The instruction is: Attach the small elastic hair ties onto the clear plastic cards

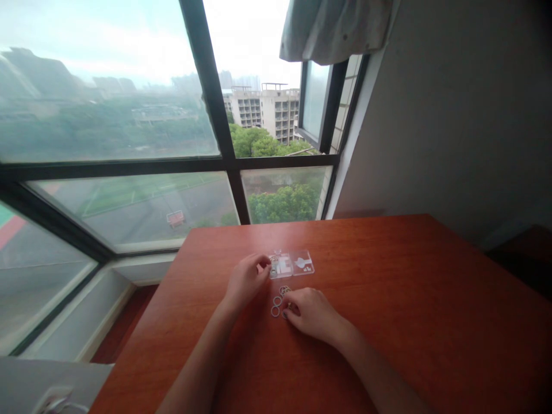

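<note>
A small clear plastic case (292, 264) lies open on the red-brown wooden table (409, 299), with small pale bits inside. Just in front of it lie several small metal rings (278, 301). My left hand (245, 282) rests on the table with curled fingers, its fingertips pinched against the left edge of the case. My right hand (313, 314) lies palm down, its fingers bent and pinched on a ring at the right side of the group.
The table stands in a corner: a large window with dark frames (215, 164) runs behind and to the left, a grey wall (452, 115) to the right. A curtain (336, 29) hangs bunched above the window.
</note>
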The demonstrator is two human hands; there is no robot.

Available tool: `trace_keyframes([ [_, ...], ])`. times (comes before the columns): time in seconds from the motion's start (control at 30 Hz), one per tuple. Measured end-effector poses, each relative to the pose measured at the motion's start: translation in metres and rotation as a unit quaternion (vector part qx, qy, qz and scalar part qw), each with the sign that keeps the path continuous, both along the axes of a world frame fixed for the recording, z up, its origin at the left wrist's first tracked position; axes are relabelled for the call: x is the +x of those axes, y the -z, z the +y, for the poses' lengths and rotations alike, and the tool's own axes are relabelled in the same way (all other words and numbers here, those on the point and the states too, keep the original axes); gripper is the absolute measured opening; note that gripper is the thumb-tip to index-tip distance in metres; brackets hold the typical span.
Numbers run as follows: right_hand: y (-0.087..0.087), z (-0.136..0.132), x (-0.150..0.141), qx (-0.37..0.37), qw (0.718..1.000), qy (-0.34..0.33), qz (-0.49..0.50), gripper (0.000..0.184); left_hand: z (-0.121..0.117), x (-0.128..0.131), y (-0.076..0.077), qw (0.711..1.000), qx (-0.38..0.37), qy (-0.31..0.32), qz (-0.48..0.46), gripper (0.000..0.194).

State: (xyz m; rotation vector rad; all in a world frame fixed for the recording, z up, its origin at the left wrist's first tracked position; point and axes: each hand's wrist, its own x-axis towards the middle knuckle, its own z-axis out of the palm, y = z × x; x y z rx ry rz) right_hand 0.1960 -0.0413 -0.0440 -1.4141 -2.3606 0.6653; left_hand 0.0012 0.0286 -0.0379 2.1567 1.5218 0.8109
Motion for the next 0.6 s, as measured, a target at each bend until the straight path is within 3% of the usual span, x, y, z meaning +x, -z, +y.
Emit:
trace_keyframes([
  [0.3,0.002,0.004,0.004,-0.016,0.995,0.065,0.071,0.009,-0.001,0.0,0.0,1.0,0.013,0.003,-0.008,0.013],
  [0.6,0.008,0.013,0.009,0.022,0.973,0.148,0.176,0.007,-0.008,0.014,-0.009,0.993,-0.033,0.081,-0.085,0.014],
])
